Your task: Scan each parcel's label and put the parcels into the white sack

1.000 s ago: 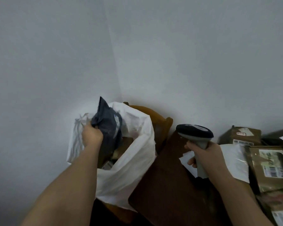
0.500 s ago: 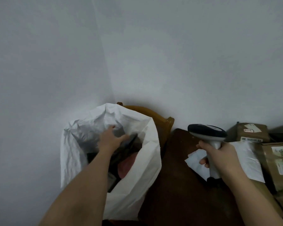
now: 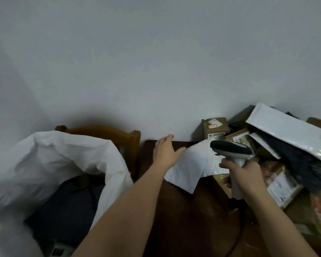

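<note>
While the left hand (image 3: 165, 152) reaches over the dark table (image 3: 189, 219) with fingers spread and nothing held, the right hand (image 3: 246, 173) grips the scanner (image 3: 230, 150) by its handle, head aimed toward 9 o'clock. White mailer (image 3: 191, 167) lies flat just at the left fingertips; contact unclear. White sack (image 3: 67, 154) sits open at 8 o'clock on a wooden chair (image 3: 100, 131), dark parcels inside. Parcel pile (image 3: 278, 154) at 3 o'clock is stacked loose, with a white padded envelope (image 3: 285, 130) tilted on top. Risks: no label shows on the mailer's upper face, so the scan may miss; dragging it could topple the pile.
</note>
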